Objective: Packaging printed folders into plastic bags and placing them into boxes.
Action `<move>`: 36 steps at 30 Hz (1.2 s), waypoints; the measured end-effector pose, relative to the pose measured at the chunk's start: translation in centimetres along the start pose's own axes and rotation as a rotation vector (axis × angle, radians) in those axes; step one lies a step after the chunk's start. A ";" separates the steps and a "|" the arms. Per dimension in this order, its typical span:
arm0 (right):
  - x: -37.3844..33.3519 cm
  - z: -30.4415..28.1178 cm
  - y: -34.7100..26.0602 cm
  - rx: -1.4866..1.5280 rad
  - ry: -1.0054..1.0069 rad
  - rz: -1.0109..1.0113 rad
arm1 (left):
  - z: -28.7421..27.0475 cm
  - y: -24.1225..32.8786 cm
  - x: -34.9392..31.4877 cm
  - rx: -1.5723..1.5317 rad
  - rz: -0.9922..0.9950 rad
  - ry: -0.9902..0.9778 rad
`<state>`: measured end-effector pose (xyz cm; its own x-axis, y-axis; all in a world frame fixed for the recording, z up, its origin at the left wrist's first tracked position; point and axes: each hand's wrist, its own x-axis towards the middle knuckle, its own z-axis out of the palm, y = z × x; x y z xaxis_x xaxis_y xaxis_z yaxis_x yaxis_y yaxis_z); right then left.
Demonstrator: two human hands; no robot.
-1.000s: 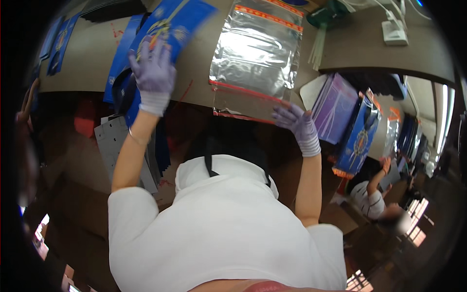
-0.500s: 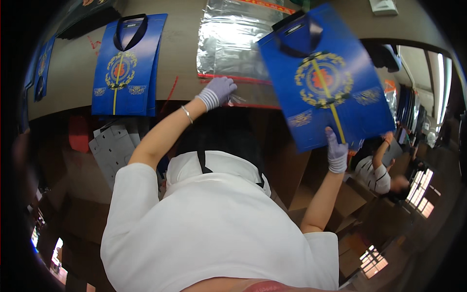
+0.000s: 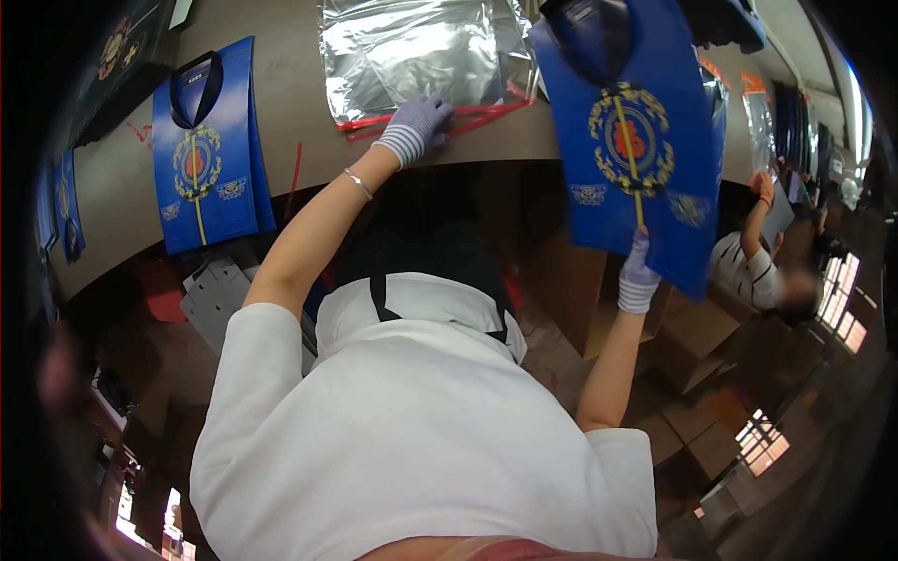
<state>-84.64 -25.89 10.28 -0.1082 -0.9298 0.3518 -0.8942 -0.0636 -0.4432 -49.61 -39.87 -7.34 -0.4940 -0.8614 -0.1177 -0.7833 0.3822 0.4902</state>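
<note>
My right hand [image 3: 640, 271], in a lilac glove with a white striped cuff, grips the lower edge of a blue paper gift bag [image 3: 678, 187]. This bag hangs tilted at the table's right front, showing its dark ribbon handle, gold wreath and red emblem. My left hand [image 3: 418, 124], gloved alike, lies at the near red-edged side of a stack of clear plastic bags [image 3: 407, 56]. Its fingers are curled together on the plastic edge; the tips are partly hidden. Left of it, another blue gift bag [image 3: 201, 154] lies on the table.
The grey table [image 3: 290, 103] curves across the top, with red marks on it. A dark printed box [image 3: 117, 70] sits at far left. Under the table are grey cardboard pieces [image 3: 217, 297] and open cartons [image 3: 702, 327]. At right a person in a striped sleeve [image 3: 748, 266] works.
The right-hand gift bag has swung more upright and shifted right. My left hand stays at the plastic bags' near edge. The view has shifted, and the far-left box shows more.
</note>
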 end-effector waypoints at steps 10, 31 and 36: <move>-9.9 -7.3 -2.5 0.020 -0.092 0.275 | 0.7 -1.0 2.6 -0.398 -0.422 0.044; -14.6 -7.0 -1.3 0.146 -0.019 0.513 | 1.4 -2.3 2.9 -0.316 -0.184 0.054; -13.8 -6.8 -2.6 0.162 -0.013 0.523 | 0.9 -4.2 4.6 -0.785 -0.444 0.036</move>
<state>-83.81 -10.46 12.16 -0.5142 -0.8567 0.0408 -0.6442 0.3544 -0.6778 -48.92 -45.12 -10.66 -0.1853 -0.8903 -0.4160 -0.4100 -0.3147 0.8561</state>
